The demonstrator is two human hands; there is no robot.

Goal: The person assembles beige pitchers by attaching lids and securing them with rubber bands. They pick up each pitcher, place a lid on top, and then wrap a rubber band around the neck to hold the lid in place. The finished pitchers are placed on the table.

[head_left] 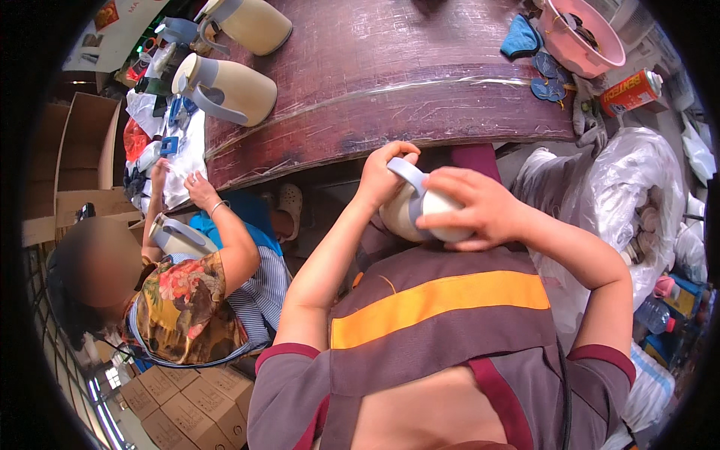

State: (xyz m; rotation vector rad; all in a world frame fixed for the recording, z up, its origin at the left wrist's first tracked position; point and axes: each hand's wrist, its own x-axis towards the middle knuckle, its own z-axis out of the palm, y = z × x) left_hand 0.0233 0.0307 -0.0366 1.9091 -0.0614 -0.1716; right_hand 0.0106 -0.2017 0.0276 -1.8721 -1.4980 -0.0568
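In my lap lies a cream thermos jug [401,214] with a grey handle and collar, tilted so its pale top faces right. My left hand [384,178] is closed on its far left side, with the thumb at the upper end of the handle. Across the pale top curl the fingers of my right hand [474,204], gripping it. My hands hide much of the jug. Beyond my lap, two similar cream jugs, a nearer one [251,94] and a farther one [259,26], lie or stand on the dark red table [360,82].
A co-worker [187,292] sits at my left with another jug [180,236] in the lap. Far right are a pink basin [581,45], blue cloth [521,37], and red-orange can [631,91]. A clear plastic bag [600,180] of small parts stands at my right; cartons [184,409] are lower left.
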